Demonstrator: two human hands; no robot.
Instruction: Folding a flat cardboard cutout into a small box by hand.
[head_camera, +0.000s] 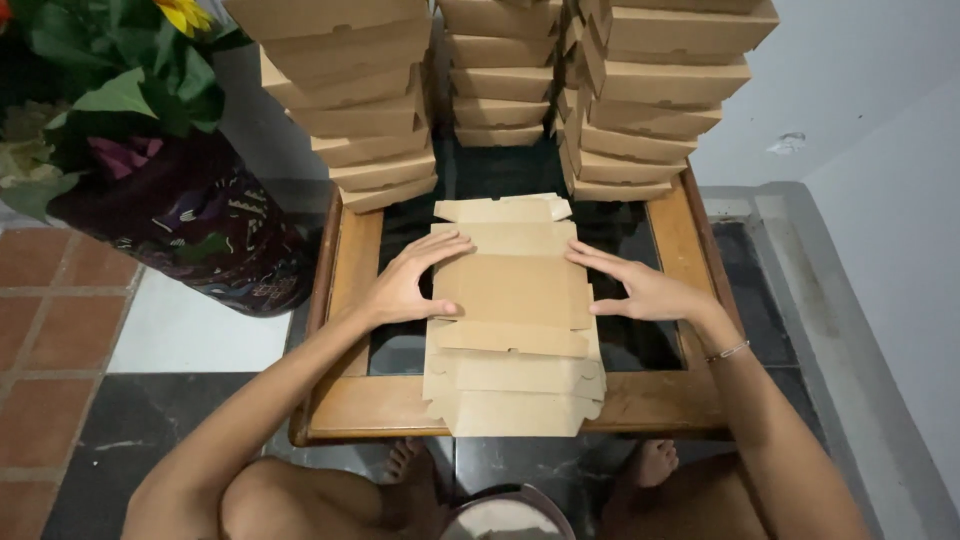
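Note:
A flat, unfolded brown cardboard box blank (512, 290) lies on top of a small pile of similar blanks (515, 400) on a low wooden table with a dark glass top (355, 260). My left hand (408, 282) presses its left side flap, fingers spread and thumb on the card. My right hand (645, 288) rests on the right side flap the same way, a thin bracelet on its wrist. Both hands are flat on the card and grip nothing.
Three stacks of folded brown boxes stand at the table's far edge: left (350, 95), middle (500, 70), right (655, 95). A dark patterned vase with flowers (180, 215) stands on the floor at left. A white wall (880, 200) runs along the right. My knees and feet are below the table.

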